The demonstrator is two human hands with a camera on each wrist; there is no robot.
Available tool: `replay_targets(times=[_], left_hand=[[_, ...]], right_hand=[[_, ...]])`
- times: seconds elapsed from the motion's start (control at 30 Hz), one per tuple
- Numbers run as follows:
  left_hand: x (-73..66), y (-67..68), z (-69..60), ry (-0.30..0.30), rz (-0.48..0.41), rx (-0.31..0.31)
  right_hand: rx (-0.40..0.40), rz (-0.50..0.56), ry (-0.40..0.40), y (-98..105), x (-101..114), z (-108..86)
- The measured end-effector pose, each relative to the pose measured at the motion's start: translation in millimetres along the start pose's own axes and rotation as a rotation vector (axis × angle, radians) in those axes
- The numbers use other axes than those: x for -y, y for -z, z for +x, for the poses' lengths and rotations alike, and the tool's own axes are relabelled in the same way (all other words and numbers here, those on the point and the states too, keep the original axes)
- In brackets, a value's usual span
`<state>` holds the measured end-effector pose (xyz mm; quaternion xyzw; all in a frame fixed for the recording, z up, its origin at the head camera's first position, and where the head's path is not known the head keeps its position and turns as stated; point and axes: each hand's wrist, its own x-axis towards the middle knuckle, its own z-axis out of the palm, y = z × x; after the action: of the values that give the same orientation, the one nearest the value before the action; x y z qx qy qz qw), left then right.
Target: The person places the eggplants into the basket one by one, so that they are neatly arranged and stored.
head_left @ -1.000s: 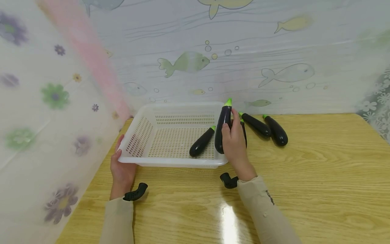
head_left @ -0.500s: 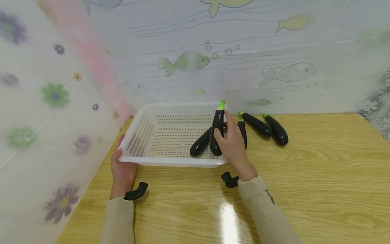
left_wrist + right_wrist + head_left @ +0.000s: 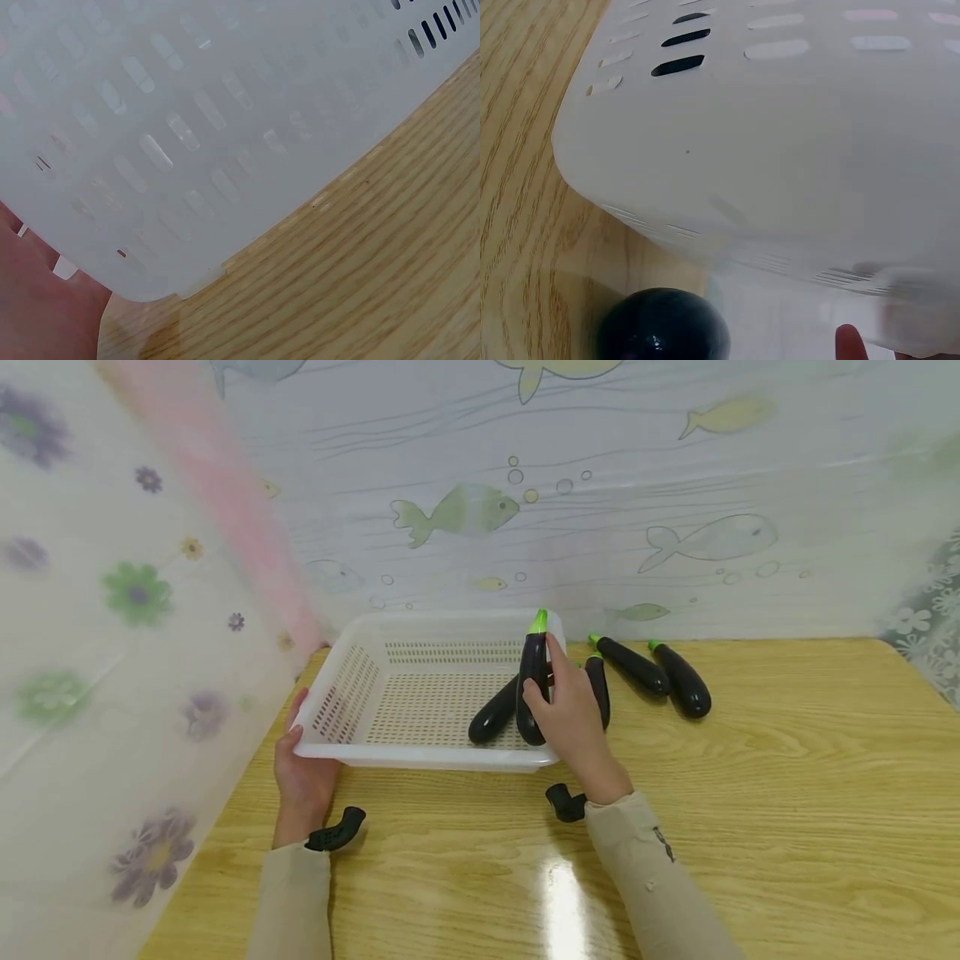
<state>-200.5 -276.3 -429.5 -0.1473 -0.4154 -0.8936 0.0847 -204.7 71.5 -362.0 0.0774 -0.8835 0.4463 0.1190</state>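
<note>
A dark purple eggplant with a green stem is held by my right hand over the right end of the white plastic basket. Its stem points up and away, and my thumb lies across its near side. Partly behind it, another eggplant lies on the perforated basket floor. My left hand grips the basket's front left corner at the rim. In the left wrist view the basket wall hides most of those fingers. The right wrist view shows a dark rounded eggplant end outside the basket.
Right of the basket lie two eggplants on the wooden table, and a third eggplant is partly hidden behind my right hand. A printed sheet with fish hangs behind the table, and a flowered sheet covers the left side.
My right hand has moved left with the eggplant, from the basket's right rim to over its inside, now overlapping the eggplant lying there. The left hand has stayed on the basket.
</note>
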Motion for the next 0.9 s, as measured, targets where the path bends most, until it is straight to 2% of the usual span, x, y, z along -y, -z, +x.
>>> replay_targets(times=[0.37, 0.9], left_hand=[[-1.0, -3.7, 2.6, 0.003, -0.012, -0.005], [-4.4, -3.1, 2.6, 0.011, 0.006, -0.008]], right_hand=[[-0.05, -0.018, -0.013, -3.3, -0.2, 1.0], [-0.051, -0.008, -0.019, -2.9, 2.7, 1.8]])
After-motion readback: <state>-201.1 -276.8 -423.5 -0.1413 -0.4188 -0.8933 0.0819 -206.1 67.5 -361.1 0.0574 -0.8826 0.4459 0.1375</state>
